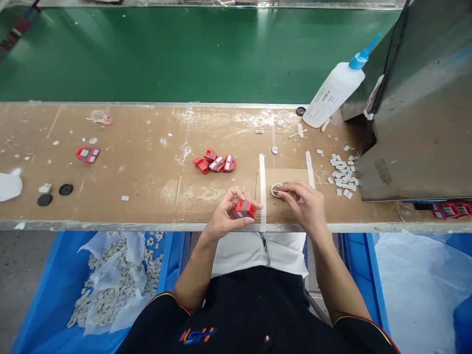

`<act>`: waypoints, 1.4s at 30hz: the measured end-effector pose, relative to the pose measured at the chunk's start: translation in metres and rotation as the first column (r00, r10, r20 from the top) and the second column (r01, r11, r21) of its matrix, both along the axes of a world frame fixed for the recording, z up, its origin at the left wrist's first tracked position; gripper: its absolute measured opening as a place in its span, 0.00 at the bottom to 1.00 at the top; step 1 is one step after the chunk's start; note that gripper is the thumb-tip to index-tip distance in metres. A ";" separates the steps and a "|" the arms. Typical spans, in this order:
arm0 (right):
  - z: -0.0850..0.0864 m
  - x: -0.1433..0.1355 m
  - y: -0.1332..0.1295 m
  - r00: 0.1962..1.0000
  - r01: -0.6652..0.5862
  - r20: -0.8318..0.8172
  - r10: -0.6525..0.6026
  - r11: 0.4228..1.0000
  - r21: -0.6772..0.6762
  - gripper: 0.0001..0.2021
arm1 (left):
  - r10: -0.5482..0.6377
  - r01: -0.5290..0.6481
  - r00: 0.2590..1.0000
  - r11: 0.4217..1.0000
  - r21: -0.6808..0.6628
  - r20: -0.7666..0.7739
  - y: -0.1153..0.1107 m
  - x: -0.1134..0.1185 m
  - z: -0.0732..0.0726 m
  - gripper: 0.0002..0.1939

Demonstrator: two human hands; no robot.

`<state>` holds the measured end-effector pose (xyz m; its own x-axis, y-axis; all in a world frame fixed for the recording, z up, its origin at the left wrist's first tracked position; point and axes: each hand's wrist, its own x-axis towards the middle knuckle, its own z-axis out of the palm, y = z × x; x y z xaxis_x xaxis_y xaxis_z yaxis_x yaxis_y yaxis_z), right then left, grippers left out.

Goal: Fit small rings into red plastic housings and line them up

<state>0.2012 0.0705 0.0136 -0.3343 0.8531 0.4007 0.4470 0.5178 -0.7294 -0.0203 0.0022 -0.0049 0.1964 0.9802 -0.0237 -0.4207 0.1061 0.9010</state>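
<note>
My left hand (228, 215) is closed around a red toy car body (245, 209) with grey and pale blue parts, held just above the bench's front edge. With fingers pinched together, my right hand (304, 201) is at a small round white-rimmed dish (275, 190). Whatever is between those fingertips is too small to make out. The dish lies on a cardboard piece (287, 174) between two strips of white tape (262, 182). Beyond my left hand, several red toy car bodies (217, 162) lie in a cluster.
Small grey-white pieces (344, 172) are heaped beside a metal housing (416, 123) on the right. A white squeeze bottle (332, 96) leans there. Another red car (87, 154) and black discs (44, 199) lie left. Behind runs a green belt (165, 54); blue bins (40, 295) stand below.
</note>
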 end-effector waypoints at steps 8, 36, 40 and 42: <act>-0.006 -0.001 0.010 0.995 -0.043 0.091 0.046 0.999 -0.034 0.09 | 0.096 -0.100 0.995 0.979 -0.176 -0.034 0.002 0.008 -0.008 0.34; -0.021 0.005 -0.017 0.906 0.244 -0.255 -0.337 0.910 -0.337 0.12 | 0.135 -0.083 0.798 0.990 0.114 -0.587 -0.004 0.016 -0.018 0.17; -0.007 0.000 -0.035 0.904 0.227 -0.282 -0.322 0.919 -0.321 0.10 | 0.148 -0.079 0.765 0.988 0.136 -0.627 -0.005 0.018 -0.018 0.14; -0.001 -0.004 -0.042 0.934 0.184 -0.251 -0.252 0.946 -0.266 0.08 | 0.159 -0.076 0.753 0.985 0.155 -0.638 -0.005 0.019 -0.017 0.13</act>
<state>0.1968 0.0290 0.0127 -0.0332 0.9726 0.2299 0.2905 0.2295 -0.9289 -0.0015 -0.0025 -0.0215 0.0581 0.9983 0.0088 0.2638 -0.0239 0.9643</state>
